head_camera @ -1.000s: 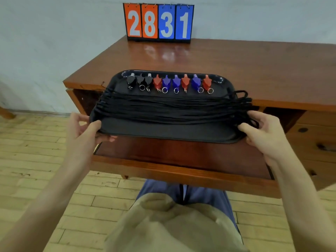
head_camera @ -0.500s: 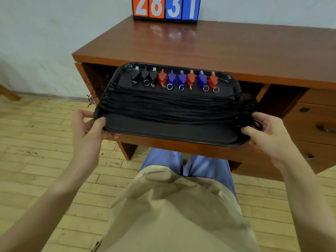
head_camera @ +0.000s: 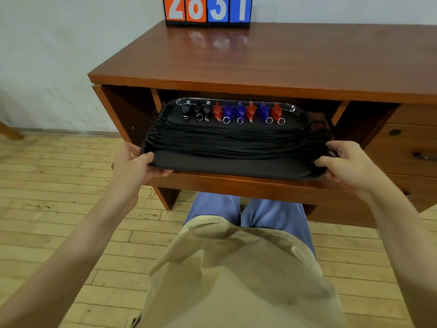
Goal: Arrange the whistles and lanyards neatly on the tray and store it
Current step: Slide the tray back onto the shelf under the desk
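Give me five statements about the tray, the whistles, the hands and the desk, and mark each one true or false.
1. Both hands grip the tray, left hand and right hand at opposite ends. True.
2. The whistles lie in a row along the tray's far edge. True.
3. All the whistles are red. False: black, red and blue ones show.
4. The lanyards hang over the desk top. False: they lie stretched across the tray.
5. The scoreboard sits on the tray. False: it stands on the desk top.
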